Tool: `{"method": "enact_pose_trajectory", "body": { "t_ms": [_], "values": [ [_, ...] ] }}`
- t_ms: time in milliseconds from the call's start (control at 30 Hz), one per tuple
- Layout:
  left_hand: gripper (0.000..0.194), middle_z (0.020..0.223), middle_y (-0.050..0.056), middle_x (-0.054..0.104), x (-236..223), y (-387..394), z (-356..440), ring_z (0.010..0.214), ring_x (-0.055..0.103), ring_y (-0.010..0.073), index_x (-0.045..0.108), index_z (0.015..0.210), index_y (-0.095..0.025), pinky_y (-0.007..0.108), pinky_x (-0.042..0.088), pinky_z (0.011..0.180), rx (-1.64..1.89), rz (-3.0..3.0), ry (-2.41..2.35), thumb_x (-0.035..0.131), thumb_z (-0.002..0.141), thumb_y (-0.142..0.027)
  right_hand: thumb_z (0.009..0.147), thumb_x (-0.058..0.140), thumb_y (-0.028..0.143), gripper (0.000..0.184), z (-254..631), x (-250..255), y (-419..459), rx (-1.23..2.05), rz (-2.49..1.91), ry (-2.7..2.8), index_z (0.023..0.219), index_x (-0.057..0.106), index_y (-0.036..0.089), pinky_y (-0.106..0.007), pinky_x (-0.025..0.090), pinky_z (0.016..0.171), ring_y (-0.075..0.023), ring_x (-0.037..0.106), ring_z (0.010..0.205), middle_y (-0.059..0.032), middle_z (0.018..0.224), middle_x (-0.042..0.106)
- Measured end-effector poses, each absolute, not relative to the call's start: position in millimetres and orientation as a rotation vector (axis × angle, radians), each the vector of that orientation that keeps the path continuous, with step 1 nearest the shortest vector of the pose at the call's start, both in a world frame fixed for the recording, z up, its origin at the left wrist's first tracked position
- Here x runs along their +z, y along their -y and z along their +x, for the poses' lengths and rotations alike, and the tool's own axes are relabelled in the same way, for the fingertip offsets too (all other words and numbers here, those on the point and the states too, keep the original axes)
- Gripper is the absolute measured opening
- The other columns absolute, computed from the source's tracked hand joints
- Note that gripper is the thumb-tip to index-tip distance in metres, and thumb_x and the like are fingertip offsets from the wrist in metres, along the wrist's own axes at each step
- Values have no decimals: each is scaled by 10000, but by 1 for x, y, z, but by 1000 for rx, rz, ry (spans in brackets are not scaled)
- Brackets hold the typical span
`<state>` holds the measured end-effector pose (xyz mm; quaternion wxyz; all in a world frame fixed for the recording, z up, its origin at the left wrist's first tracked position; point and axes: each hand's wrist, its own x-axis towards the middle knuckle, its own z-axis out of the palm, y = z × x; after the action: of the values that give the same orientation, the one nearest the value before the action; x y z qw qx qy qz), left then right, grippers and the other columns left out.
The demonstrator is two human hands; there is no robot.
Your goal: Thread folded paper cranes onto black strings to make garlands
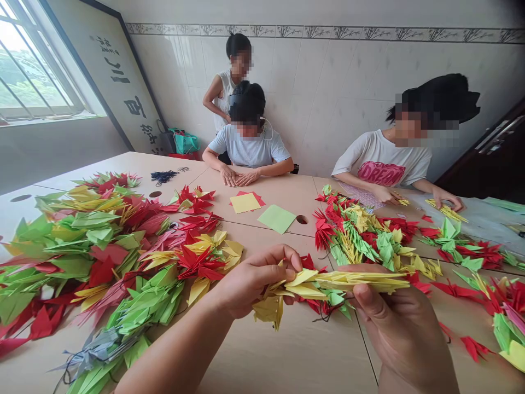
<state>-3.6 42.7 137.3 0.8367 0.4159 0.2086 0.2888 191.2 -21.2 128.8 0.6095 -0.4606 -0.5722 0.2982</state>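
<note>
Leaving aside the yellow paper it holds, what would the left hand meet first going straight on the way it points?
Likely the right hand, holding the other end of the same yellow folded paper; the left hand points along it, though depth is unclear.

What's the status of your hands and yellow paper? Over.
Left hand pinching yellow folded paper. Right hand holding its other end. Nearby: red folded paper on table.
</note>
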Motion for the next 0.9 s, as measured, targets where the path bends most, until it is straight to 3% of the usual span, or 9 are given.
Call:
{"method": "enact_pose_trajectory", "body": {
  "t_ms": [267,433,700,900],
  "values": [
    [80,639,7,582,134,-44,0,482,536,79,559,782,-134,177,425,470,541,850,-450,600,723,-171,766,716,305,211,198,127,30,716,-1016,1432,976,733,290,-275,524,551,-179,629,619,-25,743,697],
    [85,599,7,573,131,-46,-2,453,535,87,555,786,-137,180,408,457,518,821,-445,588,716,-172,772,711,334,175,196,140,30,657,-1003,1575,945,732,347,-242,501,573,-153,602,618,10,712,671],
    [99,548,29,606,120,-49,-1,437,560,111,571,799,-137,196,446,458,482,687,-325,556,701,-131,804,682,307,194,203,130,29,711,-997,1527,993,706,337,-240,486,549,-139,577,586,15,708,656],
    [126,522,31,615,120,-49,1,415,549,112,572,793,-149,201,439,460,479,643,-291,557,670,-122,796,681,367,138,200,142,31,614,-982,1663,926,725,358,-242,482,529,-158,592,599,11,685,662]
  ]
}}
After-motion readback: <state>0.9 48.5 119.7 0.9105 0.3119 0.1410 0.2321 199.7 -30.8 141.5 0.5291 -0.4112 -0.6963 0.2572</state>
